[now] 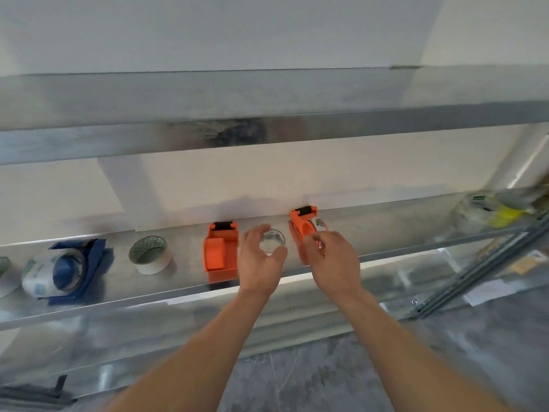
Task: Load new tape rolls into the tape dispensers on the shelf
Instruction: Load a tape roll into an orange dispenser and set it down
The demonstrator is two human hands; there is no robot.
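On the metal shelf [184, 281] my left hand [260, 260] grips a clear tape roll [271, 240] between thumb and fingers. My right hand [332, 260] is closed on the handle end of an orange tape dispenser [303, 224] that stands tilted just right of the roll. A second orange dispenser [221, 251] lies flat on the shelf left of my left hand. Further left are a white tape roll [150, 254] and a blue dispenser [74, 269] with a roll mounted in it.
Another tape roll [4, 275] is cut off at the left edge. A bag with yellow and green items [493, 209] sits at the shelf's right end. An upper shelf beam [267, 132] runs overhead. Metal rails [481, 269] and papers lie on the floor at right.
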